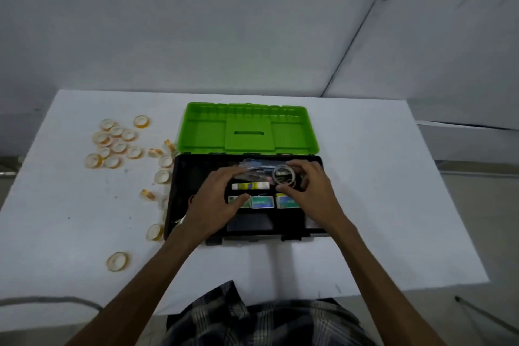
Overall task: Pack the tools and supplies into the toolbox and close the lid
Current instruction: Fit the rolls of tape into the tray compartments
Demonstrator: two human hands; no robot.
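Observation:
A black toolbox [179,177] stands open in the middle of the white table, its green lid [248,128] lying flat behind it. Inside are small green and blue boxes [262,202], a white and yellow tube [250,186] and a clear plastic packet [250,166]. My right hand [311,191] pinches a clear tape roll [284,174] over the box's back right part. Over the middle of the box, my left hand [216,202] has its fingertips on the plastic packet and its thumb on a small green box.
Several clear tape rolls [118,143] lie scattered on the table [379,177] left of the toolbox, some right against its left wall, one [118,261] near the front edge. A grey cable [50,300] runs at the lower left.

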